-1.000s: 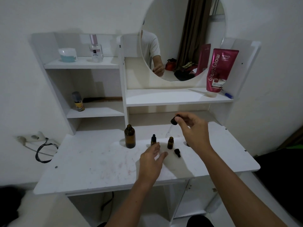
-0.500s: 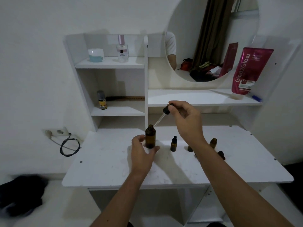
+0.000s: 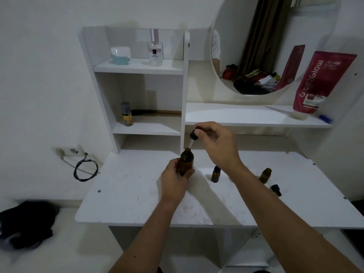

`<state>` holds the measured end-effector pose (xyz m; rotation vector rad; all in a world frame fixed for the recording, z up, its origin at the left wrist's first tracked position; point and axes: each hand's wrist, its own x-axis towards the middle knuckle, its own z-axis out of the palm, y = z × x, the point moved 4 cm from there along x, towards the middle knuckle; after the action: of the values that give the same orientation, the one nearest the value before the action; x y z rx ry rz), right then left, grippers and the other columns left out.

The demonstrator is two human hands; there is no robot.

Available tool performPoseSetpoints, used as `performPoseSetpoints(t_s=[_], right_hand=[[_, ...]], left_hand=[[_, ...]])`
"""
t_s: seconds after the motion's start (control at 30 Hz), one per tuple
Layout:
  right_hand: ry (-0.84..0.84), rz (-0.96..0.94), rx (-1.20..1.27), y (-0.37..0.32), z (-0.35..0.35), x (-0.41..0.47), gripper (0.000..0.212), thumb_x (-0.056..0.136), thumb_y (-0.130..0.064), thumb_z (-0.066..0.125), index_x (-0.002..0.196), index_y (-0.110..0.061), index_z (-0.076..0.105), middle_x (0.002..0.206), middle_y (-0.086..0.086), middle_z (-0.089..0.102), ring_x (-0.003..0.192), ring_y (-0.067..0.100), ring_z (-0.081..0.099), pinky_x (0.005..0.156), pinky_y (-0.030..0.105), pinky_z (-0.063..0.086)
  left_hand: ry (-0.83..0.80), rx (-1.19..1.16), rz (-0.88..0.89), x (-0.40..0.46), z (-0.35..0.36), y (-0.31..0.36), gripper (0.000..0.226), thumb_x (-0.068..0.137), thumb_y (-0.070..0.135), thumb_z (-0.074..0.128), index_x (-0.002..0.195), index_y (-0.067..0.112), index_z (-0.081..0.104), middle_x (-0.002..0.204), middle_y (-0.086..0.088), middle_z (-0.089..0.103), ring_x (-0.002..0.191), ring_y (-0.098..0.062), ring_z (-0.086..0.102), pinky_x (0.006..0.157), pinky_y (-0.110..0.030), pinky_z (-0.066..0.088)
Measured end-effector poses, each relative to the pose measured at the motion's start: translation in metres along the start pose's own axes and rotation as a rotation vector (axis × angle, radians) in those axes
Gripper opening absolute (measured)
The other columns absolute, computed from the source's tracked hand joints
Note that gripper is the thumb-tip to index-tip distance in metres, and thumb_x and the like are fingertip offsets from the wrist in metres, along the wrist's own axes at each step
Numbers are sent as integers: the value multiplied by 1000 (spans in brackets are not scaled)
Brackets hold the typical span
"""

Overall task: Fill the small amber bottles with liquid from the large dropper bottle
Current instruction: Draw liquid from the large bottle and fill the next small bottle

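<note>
2 hands, mine: left hand [image 3: 174,177] grips large bottle [image 3: 187,161]; right hand [image 3: 218,143] pinches dropper [image 3: 194,135] at its mouth; tabletop [image 3: 128,194].

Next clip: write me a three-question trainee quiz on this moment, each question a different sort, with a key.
1. True or false: the left hand grips the large amber bottle.
2. What does the right hand hold? A) comb B) dropper C) pink tube
3. Fill in: the small amber bottle nearest the loose black cap stands ____ (capped/uncapped).

Key: 1 true; 2 B; 3 uncapped.
</note>
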<state>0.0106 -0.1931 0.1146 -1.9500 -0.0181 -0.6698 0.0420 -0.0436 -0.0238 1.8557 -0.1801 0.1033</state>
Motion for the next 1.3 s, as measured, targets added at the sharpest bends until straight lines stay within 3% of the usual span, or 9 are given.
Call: performPoseSetpoints(t_s=[0.27, 0.43, 0.8, 1.0, 1.13, 1.2, 1.3], right_hand=[[-114, 63, -158, 19, 23, 3, 8, 92, -14, 77, 100, -15, 80, 87, -13, 75, 79, -9, 68, 75, 2, 49], [-131, 40, -224, 26, 29, 1, 6, 91, -9, 77, 92, -14, 79, 83, -16, 71, 78, -12, 65, 72, 1, 47], [-103, 41, -101, 10, 17, 1, 14, 96, -14, 72, 108, -18, 78, 96, -12, 76, 92, -1, 72, 82, 6, 52], [-34, -31, 2, -14, -6, 6, 15, 97, -12, 71, 110, -15, 77, 103, -7, 78, 99, 8, 73, 94, 18, 55], [21, -65, 48, -23, -23, 4, 15, 97, -10, 70, 110, -15, 77, 105, -5, 78, 102, 9, 73, 96, 19, 55], [31, -69, 41, -23, -31, -1, 17, 98, -11, 70, 112, -15, 76, 106, -7, 78, 104, 8, 72, 96, 19, 54], [56, -67, 33, -19, -48, -13, 17, 98, -11, 70, 114, -15, 76, 107, -8, 78, 104, 6, 72, 96, 17, 54]], left_hand=[[19, 43, 16, 2, 3, -4, 46, 84, 36, 81, 124, 26, 60, 108, 17, 66, 102, -8, 65, 92, -25, 52], [20, 55, -2, 3, 4, -5, 49, 84, 38, 80, 127, 25, 59, 116, 13, 68, 103, -6, 63, 93, -20, 47], [20, 82, 11, 2, 4, -4, 49, 85, 40, 79, 126, 26, 59, 119, 9, 70, 107, -12, 65, 99, -32, 53], [26, 104, 18, 0, 2, -1, 45, 86, 40, 79, 124, 26, 60, 113, 10, 70, 104, -11, 66, 95, -33, 54], [13, 126, 24, -4, 2, 3, 50, 86, 42, 77, 129, 28, 58, 122, 10, 68, 111, -12, 63, 102, -39, 52], [5, 123, -1, -8, 1, 3, 63, 85, 44, 78, 139, 27, 51, 134, 9, 62, 122, -13, 58, 107, -36, 48], [45, 84, -42, -20, -1, 3, 79, 82, 39, 83, 147, 21, 41, 142, 5, 55, 128, -15, 55, 101, -24, 43]])
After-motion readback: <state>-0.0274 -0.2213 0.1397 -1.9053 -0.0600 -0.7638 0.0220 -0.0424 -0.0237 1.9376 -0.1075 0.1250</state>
